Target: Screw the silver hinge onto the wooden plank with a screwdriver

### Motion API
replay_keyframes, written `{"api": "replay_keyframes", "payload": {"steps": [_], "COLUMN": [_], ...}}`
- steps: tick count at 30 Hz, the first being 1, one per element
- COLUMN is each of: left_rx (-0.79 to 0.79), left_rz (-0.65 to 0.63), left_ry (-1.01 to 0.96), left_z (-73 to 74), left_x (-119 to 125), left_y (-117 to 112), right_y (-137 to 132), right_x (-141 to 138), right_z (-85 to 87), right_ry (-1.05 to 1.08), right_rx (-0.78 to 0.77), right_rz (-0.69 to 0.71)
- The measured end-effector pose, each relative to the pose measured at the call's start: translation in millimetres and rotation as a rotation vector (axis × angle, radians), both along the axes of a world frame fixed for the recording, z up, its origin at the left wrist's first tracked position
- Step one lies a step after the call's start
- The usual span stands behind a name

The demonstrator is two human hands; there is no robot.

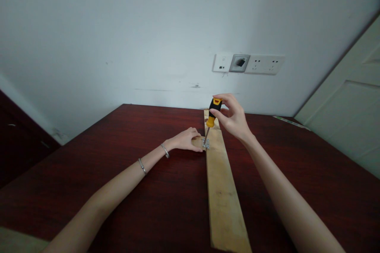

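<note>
A long pale wooden plank [222, 189] lies lengthwise on the dark red table [118, 174]. A small metal hinge [206, 143] sits at the plank's left edge, joined to a small wooden block [198, 140]. My left hand [185, 140] rests curled on that block, holding it against the plank. My right hand [233, 116] pinches the top of a yellow and black screwdriver [213, 111], which stands nearly upright with its tip on the hinge.
A white wall rises behind the table, with a row of sockets and a switch [247, 63]. A pale door [350, 114] stands at the right. A dark cabinet [18, 138] is at the left. Two bracelets circle my left wrist.
</note>
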State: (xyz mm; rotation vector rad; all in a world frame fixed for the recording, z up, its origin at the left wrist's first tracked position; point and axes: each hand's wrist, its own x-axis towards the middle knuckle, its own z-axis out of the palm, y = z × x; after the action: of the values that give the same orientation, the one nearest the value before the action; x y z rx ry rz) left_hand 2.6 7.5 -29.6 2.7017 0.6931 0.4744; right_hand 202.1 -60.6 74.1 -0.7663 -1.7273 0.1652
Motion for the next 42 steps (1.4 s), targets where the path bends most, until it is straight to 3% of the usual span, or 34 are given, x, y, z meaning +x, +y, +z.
{"api": "replay_keyframes", "payload": {"steps": [25,33,42], "left_rx": [0.002,-0.007,-0.011], "left_rz": [-0.01,0.0,0.003], "left_ry": [0.002,0.002,-0.004], "left_z": [-0.6,0.4,-1.0], "left_x": [-0.9,-0.1,-0.4], "left_y": [-0.2,-1.1,0.0], "right_y": [3.9,0.0,1.4], "right_x": [3.5,0.5,0.5], "right_z": [-0.9,1.4,-1.6], "right_ry": [0.039,0.021,0.003], "right_rx": [0.016,0.008,0.005], "right_rz": [-0.024,0.058,0.045]}}
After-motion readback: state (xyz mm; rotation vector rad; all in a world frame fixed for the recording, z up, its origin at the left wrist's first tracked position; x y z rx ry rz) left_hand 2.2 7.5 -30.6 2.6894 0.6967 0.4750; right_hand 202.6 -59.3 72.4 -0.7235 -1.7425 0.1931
